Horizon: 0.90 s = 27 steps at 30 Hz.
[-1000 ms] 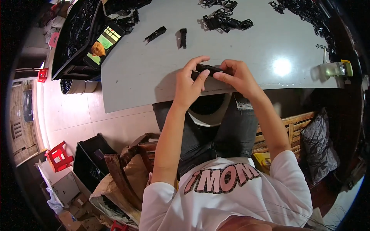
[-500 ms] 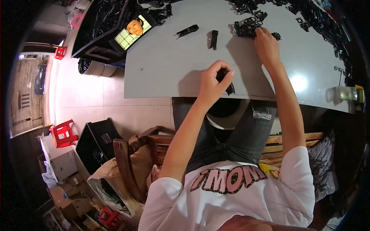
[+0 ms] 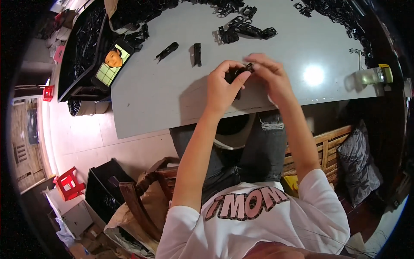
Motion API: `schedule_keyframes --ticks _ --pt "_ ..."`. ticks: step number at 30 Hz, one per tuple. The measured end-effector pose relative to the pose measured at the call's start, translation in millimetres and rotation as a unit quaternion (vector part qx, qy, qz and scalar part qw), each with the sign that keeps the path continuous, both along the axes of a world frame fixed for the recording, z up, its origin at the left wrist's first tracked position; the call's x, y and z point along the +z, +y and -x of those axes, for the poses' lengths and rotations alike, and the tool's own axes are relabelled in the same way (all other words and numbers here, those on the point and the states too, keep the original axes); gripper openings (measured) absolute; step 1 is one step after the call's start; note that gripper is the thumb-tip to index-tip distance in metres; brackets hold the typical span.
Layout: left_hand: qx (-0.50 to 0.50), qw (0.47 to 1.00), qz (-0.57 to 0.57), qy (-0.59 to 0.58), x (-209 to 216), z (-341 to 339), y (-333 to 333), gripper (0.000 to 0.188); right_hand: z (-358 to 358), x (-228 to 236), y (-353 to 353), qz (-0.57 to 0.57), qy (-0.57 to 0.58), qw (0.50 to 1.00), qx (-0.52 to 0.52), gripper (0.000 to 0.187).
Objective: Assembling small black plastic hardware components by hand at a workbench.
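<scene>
My left hand (image 3: 221,88) is closed around a black plastic piece (image 3: 237,94), held just above the table near its front edge. Most of that piece is hidden by my fingers; its lower end sticks out below them. My right hand (image 3: 277,80) is beside it, fingertips at the upper end of the piece. Motion smears the right fingers, so whether they grip anything does not show. Beyond my hands lies a small cluster of black plastic parts (image 3: 246,30). Two slim black clip-like pieces, one slanted (image 3: 167,51) and one upright (image 3: 197,55), lie to the left.
The grey table (image 3: 151,95) carries heaps of black parts (image 3: 334,19) along its far side. A phone (image 3: 113,64) leans against a black crate (image 3: 82,56) at the left. A clear jar (image 3: 373,77) with a yellow end stands at the right edge.
My right hand has come back from the cluster of parts to my left hand. My left hand still holds its black piece. The whole view has shifted and turned slightly.
</scene>
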<state>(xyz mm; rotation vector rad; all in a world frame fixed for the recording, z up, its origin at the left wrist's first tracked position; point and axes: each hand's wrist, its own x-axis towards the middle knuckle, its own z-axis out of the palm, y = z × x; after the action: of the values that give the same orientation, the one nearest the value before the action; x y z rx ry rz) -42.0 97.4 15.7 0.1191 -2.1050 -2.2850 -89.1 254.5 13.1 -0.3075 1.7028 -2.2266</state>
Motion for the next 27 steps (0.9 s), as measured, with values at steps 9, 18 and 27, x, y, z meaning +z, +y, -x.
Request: schedule_keyframes --ticks 9,18,27 --pt "-0.065 0.874 0.478 0.056 15 5 0 0.023 117 -23 50 -0.434 0.405 0.791 -0.153 0.040" --pt "0.140 0.777 0.613 -0.014 14 47 -60 0.028 73 3 54 -0.462 0.477 0.725 -0.179 0.033" --pt "0.052 0.851 0.522 -0.035 16 32 -61 0.022 14 14 59 -0.533 0.435 0.725 -0.006 0.028"
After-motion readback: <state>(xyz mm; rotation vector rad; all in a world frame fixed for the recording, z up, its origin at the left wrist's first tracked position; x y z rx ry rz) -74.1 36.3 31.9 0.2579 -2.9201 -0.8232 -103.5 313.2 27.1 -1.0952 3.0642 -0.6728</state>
